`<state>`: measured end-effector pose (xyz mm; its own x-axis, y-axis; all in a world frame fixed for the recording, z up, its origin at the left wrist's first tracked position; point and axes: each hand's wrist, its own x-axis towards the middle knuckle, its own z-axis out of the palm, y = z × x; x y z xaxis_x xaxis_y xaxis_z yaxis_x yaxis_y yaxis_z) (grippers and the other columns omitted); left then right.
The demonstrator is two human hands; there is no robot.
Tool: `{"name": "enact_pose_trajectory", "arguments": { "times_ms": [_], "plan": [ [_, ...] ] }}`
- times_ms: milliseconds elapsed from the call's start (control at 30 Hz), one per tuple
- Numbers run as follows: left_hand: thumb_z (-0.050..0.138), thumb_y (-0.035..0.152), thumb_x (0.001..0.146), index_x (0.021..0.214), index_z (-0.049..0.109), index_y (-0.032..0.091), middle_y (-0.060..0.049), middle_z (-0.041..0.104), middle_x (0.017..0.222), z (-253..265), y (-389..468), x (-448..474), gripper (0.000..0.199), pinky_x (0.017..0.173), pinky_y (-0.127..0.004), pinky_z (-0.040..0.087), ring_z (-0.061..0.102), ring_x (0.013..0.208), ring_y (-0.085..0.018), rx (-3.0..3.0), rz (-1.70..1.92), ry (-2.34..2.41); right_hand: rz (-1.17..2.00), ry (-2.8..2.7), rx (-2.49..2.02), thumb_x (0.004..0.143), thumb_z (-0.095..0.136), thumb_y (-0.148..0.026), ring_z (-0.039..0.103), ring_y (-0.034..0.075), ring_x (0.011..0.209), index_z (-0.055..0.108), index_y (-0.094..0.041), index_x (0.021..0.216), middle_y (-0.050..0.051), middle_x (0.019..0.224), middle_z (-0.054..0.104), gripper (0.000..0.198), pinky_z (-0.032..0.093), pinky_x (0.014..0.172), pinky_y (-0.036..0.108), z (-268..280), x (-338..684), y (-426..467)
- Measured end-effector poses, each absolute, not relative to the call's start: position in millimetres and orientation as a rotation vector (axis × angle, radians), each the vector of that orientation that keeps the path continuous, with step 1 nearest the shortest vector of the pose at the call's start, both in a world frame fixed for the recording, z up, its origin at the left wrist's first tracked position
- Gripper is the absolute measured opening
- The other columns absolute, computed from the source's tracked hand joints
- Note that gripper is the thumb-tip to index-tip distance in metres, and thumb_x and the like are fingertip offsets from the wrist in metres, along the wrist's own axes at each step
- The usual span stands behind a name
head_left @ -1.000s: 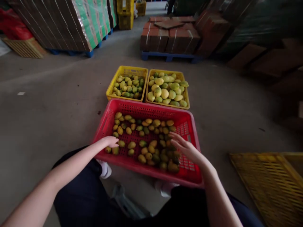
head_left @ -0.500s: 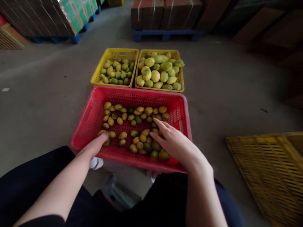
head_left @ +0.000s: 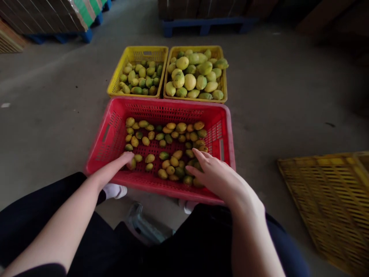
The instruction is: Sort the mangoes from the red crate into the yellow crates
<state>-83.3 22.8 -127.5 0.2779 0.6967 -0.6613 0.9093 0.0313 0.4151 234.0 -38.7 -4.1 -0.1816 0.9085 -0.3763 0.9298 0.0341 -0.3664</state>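
A red plastic crate [head_left: 161,187] stands in front of me, with many yellow-green lemons [head_left: 149,158] spread over its slotted bottom. My left hand [head_left: 125,157] reaches over the near left side of the crate. It touches or nearly touches a lemon [head_left: 132,164] in the corner, and its fingers are mostly hidden from view. At the right side, my right hand [head_left: 211,169] hovers palm down over a cluster of lemons [head_left: 173,169]. Its fingers are stretched out with the thumb apart, and it covers some of the fruit.
Behind the red crate stand two yellow crates, the left one [head_left: 117,79] with smaller green-yellow fruit and the right one [head_left: 196,99] heaped with larger fruit. A yellow slatted crate [head_left: 325,200] lies at right. Loaded blue pallets [head_left: 204,29] stand farther back.
The view has tilted down slightly, so the crates sit higher in the picture. My left hand has shifted a little over the corner lemons. My right hand has moved slightly right, still spread.
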Motion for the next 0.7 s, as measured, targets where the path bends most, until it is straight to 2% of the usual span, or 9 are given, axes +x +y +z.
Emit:
{"name": "enact_pose_trajectory", "arguments": {
  "times_ms": [100,167,233,333,433,500,567,633,700],
  "plan": [
    [0.078,0.048,0.059,0.079,0.061,0.005,-0.015,0.068,0.094,-125.9,45.7,-70.8,0.05,0.091,-0.035,0.044,0.062,0.099,-0.029,1.713,-0.388,1.593,-0.931,2.208,1.951,0.084,0.059,-0.047,0.059,0.038,0.115,0.04,-0.018,0.144,0.018,0.13,0.059,0.069,0.045,0.098,0.051,-5.3,232.0,-40.8],
    [0.077,0.051,0.06,0.095,0.062,0.004,-0.018,0.067,0.105,-103.8,56.9,-62.9,0.061,0.09,-0.039,0.046,0.062,0.101,-0.031,1.735,-0.325,1.628,-1.083,2.16,1.955,0.081,0.063,-0.049,0.056,0.039,0.12,0.035,-0.016,0.147,0.02,0.133,0.056,0.079,0.043,0.101,0.052,-7.1,226.5,-39.7],
    [0.072,0.058,0.066,0.11,0.06,0.006,-0.016,0.066,0.111,-65.4,63.3,-53.2,0.069,0.089,-0.038,0.048,0.062,0.101,-0.028,1.743,-0.176,1.575,-1.306,2.166,2.018,0.075,0.068,-0.053,0.051,0.039,0.126,0.029,-0.015,0.149,0.022,0.139,0.051,0.092,0.04,0.104,0.052,-8.9,216.7,-36.6],
    [0.068,0.065,0.067,0.12,0.057,0.009,-0.012,0.065,0.115,-0.2,62.0,-40.1,0.078,0.092,-0.038,0.047,0.06,0.107,-0.026,1.667,0.168,1.263,-1.993,2.231,2.011,0.067,0.072,-0.059,0.051,0.034,0.127,0.021,-0.022,0.15,0.017,0.148,0.042,0.104,0.045,0.102,0.049,-9.3,196.0,-31.2],
    [0.053,0.072,0.076,0.124,0.058,0.013,-0.01,0.062,0.123,29.3,56.5,-41.0,0.076,0.094,-0.036,0.046,0.057,0.115,-0.026,1.573,0.268,1.03,-2.834,1.982,1.891,0.072,0.063,-0.065,0.06,0.028,0.116,0.034,-0.027,0.14,0.01,0.138,0.053,0.083,0.054,0.091,0.046,-8.3,177.3,-27.4],
    [0.037,0.07,0.085,0.128,0.056,0.015,-0.011,0.059,0.13,13.8,55.6,-48.3,0.072,0.092,-0.033,0.046,0.057,0.115,-0.024,1.527,0.276,1.056,-3.079,1.712,2.052,0.07,0.067,-0.061,0.064,0.027,0.107,0.047,-0.024,0.126,0.008,0.121,0.063,0.07,0.057,0.084,0.043,-8.1,170.0,-26.3],
    [0.032,0.063,0.09,0.128,0.055,0.015,-0.012,0.059,0.131,-24.1,54.4,-55.0,0.065,0.089,-0.032,0.047,0.06,0.11,-0.022,1.581,0.184,1.222,-3.129,1.469,2.275,0.062,0.077,-0.053,0.066,0.026,0.098,0.053,-0.022,0.111,0.005,0.107,0.066,0.062,0.06,0.077,0.04,-7.5,166.8,-25.8],
    [0.038,0.053,0.09,0.118,0.062,0.013,-0.012,0.065,0.12,-69.1,48.2,-57.8,0.055,0.089,-0.031,0.045,0.061,0.104,-0.021,1.775,-0.134,1.38,-3.186,1.268,2.348,0.059,0.081,-0.049,0.066,0.025,0.092,0.055,-0.022,0.103,0.003,0.097,0.067,0.058,0.061,0.071,0.038,-5.2,166.2,-25.6],
    [0.058,0.047,0.079,0.096,0.071,0.011,-0.014,0.071,0.098,-106.1,35.8,-57.3,0.042,0.084,-0.034,0.046,0.064,0.094,-0.026,1.802,-0.286,1.376,-3.282,1.121,2.308,0.058,0.081,-0.047,0.067,0.024,0.087,0.056,-0.022,0.1,0.002,0.091,0.067,0.055,0.061,0.067,0.036,-1.0,166.9,-24.9]
  ]
}}
